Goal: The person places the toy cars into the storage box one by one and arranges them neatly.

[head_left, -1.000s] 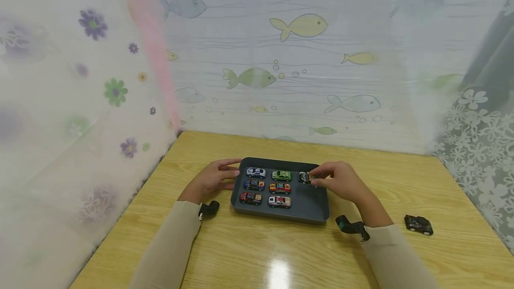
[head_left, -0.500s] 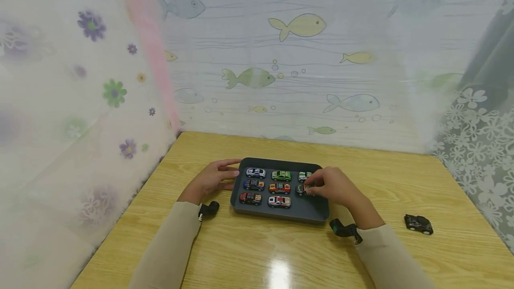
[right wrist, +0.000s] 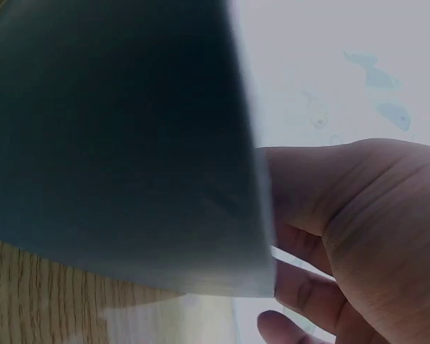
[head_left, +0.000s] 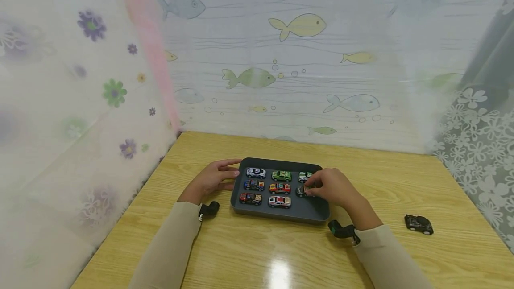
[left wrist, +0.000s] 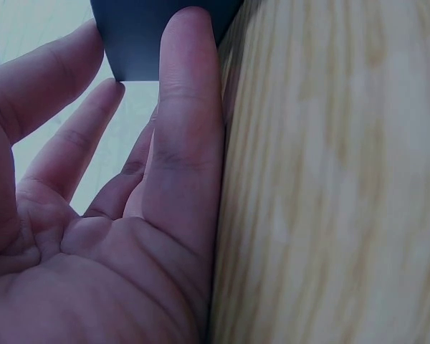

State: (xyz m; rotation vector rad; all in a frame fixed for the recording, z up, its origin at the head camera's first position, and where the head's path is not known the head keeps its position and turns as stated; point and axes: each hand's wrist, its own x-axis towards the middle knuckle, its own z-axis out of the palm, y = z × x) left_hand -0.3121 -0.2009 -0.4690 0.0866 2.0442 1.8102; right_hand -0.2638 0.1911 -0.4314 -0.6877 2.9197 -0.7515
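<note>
A dark grey tray (head_left: 277, 216) holds several small toy cars in columns. My left hand (head_left: 209, 179) touches its left end with fingers extended; in the left wrist view the fingers (left wrist: 186, 107) reach the tray wall (left wrist: 132, 43). My right hand (head_left: 335, 187) reaches over the right rim and pinches a dark toy car (head_left: 300, 191) in the right column, partly covered by the fingers. Just behind that one sits a green-and-white car (head_left: 304, 176). To its left stands a red-and-yellow car (head_left: 279, 188). The right wrist view has the tray wall (right wrist: 129, 143) hiding the fingertips.
One black toy car (head_left: 419, 224) stands on the wooden table (head_left: 241, 253), right of the tray. In the tray's front row are a white-and-red car (head_left: 279, 202) and a dark red one (head_left: 250, 198). A fish-patterned curtain (head_left: 249, 115) hangs behind the table.
My right hand has shifted from the back of the right column toward its middle, leaving the green-and-white car in view and now pinching the dark car. The left hand stays put.
</note>
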